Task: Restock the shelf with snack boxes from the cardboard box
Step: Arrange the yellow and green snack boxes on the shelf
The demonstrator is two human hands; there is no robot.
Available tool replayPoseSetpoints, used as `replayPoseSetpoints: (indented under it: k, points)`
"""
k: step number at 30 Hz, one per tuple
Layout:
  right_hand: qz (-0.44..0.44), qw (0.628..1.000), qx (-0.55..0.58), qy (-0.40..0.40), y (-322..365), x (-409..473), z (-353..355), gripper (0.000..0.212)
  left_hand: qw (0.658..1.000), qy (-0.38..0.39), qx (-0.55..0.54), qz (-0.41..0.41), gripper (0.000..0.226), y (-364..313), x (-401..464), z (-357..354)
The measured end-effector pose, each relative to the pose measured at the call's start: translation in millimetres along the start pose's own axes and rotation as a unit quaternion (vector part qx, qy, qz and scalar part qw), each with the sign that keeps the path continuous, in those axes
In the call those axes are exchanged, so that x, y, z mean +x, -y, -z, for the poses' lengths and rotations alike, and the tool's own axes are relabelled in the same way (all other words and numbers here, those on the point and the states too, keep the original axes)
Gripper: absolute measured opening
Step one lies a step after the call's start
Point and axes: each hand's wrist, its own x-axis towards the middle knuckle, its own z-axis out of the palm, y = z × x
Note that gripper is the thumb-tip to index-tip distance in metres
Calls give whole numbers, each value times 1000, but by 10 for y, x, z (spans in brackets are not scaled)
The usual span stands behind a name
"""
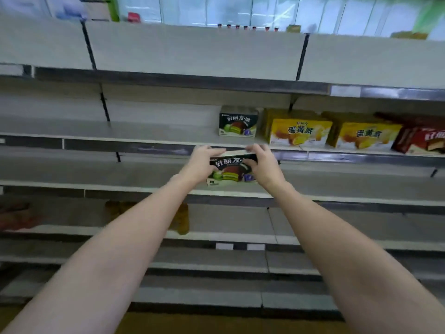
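Two bare forearms reached up from the bottom edge, from seven and five o'clock toward the centre. Left hand (201, 162) curled round the left end of a black snack box (230, 173), fingers over its top edge, thumb below. Right hand (263, 165) clamped on the right end of the same box, fingers hooked over the top. Held level between both hands, printed face toward the camera, showing a chocolate-coated cake with a green layer. Carried in the air just in front of the shelf lip (144, 147), near the middle of the view; contact with the shelf could not be told.

Farther back, at about twelve o'clock from the held box: a matching black box (238, 121) standing upright on the middle shelf (120, 127). To its three o'clock, just beside it, a yellow cake box (301, 131), then a second yellow box (368, 135), then a red box (426, 141) at the right edge, all in one row on that shelf.

Below, at seven o'clock from the hands, blurred yellow-brown packets (183, 219) on a lower shelf, and blurred reddish packs (14, 215) at nine o'clock by the left edge.

Farthest, at twelve o'clock along the top, a row of small dark bottle caps (245, 27) behind the upper shelf panel (192, 49), with pale upright cartons (228, 9) beyond.
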Motion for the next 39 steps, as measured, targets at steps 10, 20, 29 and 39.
replayPoseSetpoints:
  k: [10,20,29,39]
  points:
    - [20,991,0,-132,-231,983,5,35,994,-69,-20,-87,47,-25,1250,82]
    - [-36,994,-65,-80,-469,1740,-347,42,994,-88,-11,-70,51,334,2024,-186]
    - [-73,987,-141,-38,-828,1987,-719,83,980,-79,101,-152,80,620,2355,-561]
    - [-129,974,-184,3,-1024,2416,-772,91,954,-92,232,-165,77,664,2734,-720]
